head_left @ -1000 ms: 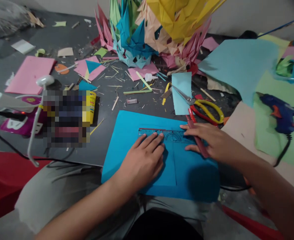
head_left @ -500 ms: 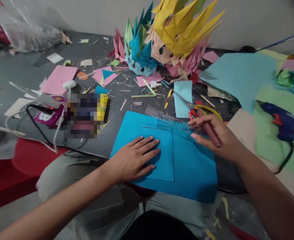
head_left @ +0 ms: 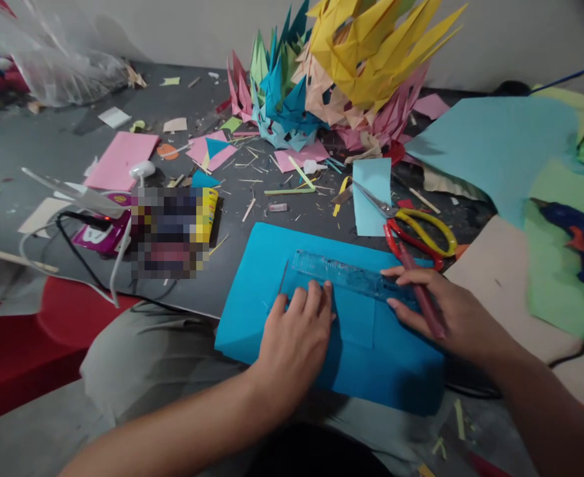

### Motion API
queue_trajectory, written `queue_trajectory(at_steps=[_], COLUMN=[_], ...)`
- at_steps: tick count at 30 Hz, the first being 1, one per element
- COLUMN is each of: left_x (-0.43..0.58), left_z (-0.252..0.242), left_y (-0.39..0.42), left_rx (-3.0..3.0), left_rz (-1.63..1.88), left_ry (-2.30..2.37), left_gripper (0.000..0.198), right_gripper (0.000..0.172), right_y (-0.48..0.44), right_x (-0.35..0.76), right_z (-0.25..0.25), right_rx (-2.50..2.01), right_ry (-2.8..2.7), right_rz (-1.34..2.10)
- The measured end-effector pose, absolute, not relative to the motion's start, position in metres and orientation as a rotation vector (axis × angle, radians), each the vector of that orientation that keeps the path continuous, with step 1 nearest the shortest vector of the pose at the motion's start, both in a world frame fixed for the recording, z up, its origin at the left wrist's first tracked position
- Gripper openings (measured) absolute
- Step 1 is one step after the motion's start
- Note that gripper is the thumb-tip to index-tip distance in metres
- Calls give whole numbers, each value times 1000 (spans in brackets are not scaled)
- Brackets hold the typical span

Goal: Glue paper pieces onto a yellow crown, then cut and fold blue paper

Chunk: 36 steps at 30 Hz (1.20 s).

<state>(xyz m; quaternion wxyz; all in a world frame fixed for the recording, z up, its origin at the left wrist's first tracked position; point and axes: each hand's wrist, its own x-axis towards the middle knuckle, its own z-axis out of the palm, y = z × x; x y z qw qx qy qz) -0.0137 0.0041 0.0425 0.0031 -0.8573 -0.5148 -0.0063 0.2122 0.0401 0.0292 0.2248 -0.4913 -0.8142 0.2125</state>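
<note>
A smaller blue paper sheet [head_left: 354, 318] rests on a larger blue paper sheet [head_left: 252, 291] at the table's front edge. My left hand [head_left: 296, 334] presses on the smaller sheet, its fingers bent and close together, the tips partly hidden. My right hand [head_left: 445, 315] holds the end of a clear plastic ruler [head_left: 341, 270] between thumb and fingers. A dark red pen [head_left: 423, 298] is also held in that hand, slanting across the fingers. The ruler lies across the upper part of the smaller sheet. Just beyond the right hand are scissors [head_left: 421, 232] with red and yellow handles.
A blue glue gun [head_left: 580, 238] lies on green paper at the right. Folded-paper models [head_left: 366, 59] stand at the back. Paper scraps [head_left: 207, 149] litter the dark table. A purple power strip [head_left: 105, 232] with cables and a yellow-ended pack [head_left: 209, 212] sit left.
My left hand has gone from flat and spread to bent fingers. The smaller sheet has shifted right, and the ruler has come down across it. My right hand still holds ruler and pen.
</note>
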Motion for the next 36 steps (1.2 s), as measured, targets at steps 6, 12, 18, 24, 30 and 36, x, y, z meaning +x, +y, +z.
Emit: queue_trajectory(at_steps=[6,12,18,24,30,36], left_x=[-28,-28,-23,-23,-23,-24], left_z=[47,36,30,26,26,26], left_y=[15,19,16,15,15,14], left_rx=[-2769,-2773,-2785,-2764,-2774,-2776], left_rz=[-124,-165,-152,-257,-293,-293], left_ry=[-1529,-1469,-1556,-1595,-1616,-1609], left_gripper=[23,38,39,38,34,33], right_gripper=[15,18,15,15,24,26], right_y=[40,35,41,43,42,44], right_x=[207,208,208,207,209,212], right_z=[21,14,18,16,10,8], right_rx=[-1216,-1230,-1210,-1206,-1202,-1143], right_ry=[-2307,-2374,-2381,-2316,-2260,-2294], right_rz=[466,409,451,463,540,587])
